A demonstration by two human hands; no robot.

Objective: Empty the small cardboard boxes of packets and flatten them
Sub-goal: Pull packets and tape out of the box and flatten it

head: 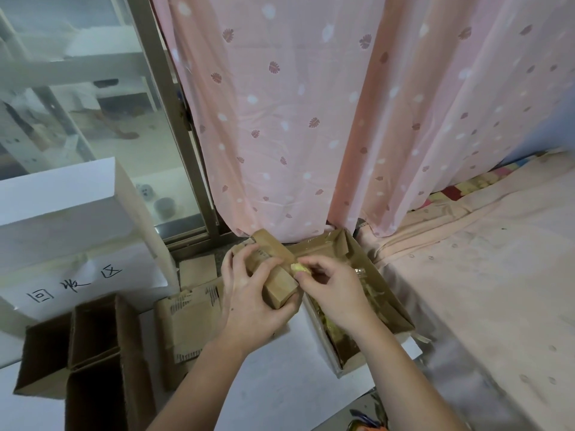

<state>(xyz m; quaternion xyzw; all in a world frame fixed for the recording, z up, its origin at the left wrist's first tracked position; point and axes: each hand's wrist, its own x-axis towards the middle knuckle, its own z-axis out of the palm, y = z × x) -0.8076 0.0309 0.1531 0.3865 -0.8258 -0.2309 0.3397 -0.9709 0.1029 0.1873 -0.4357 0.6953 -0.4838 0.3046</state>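
Small cardboard box point(278, 276), held above the white table point(280, 384), is gripped by the left hand point(252, 303), whose fingers are curled round its near end. A yellow packet point(299, 268) at the box's open flap is pinched by the fingers of the right hand point(334, 293). Beneath the right hand, a larger open carton point(385, 303) holding yellowish packets is seen. Flattened cardboard point(186, 325) lies left of the hands. Handwritten characters "回收区" are read on a white sheet point(74, 283) beside open brown boxes point(90, 353).
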